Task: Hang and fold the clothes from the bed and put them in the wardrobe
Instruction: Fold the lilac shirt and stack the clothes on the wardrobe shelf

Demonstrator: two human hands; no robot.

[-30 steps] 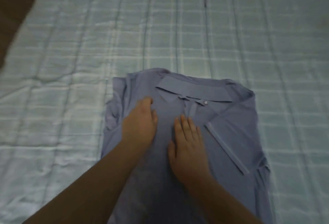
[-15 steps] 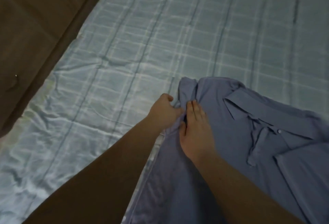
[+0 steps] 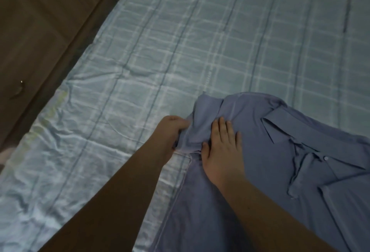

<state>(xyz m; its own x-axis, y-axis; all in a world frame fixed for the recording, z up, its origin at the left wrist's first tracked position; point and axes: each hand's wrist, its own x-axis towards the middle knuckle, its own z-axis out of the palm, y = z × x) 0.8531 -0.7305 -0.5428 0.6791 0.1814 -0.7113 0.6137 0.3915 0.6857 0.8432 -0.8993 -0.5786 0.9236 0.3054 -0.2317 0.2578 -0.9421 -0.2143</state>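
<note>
A blue-grey polo shirt (image 3: 280, 171) lies face up on the bed, collar and white button toward the right, its lower part running out of the frame at the bottom. My left hand (image 3: 170, 137) grips the bunched left sleeve and shoulder at the shirt's left edge. My right hand (image 3: 222, 151) lies flat on the fabric just right of that fold, fingers spread and pressing down. Both forearms reach in from the bottom of the view.
The bed (image 3: 200, 41) is covered with a pale blue checked sheet, wrinkled near its left edge. A brown wooden wardrobe panel (image 3: 36, 31) with a small handle (image 3: 18, 89) stands along the bed's left side.
My hands moved from the shirt's chest to its left shoulder. The left hand took hold of the sleeve and pulled it slightly, the right hand spread flat beside it. The view swung left.
</note>
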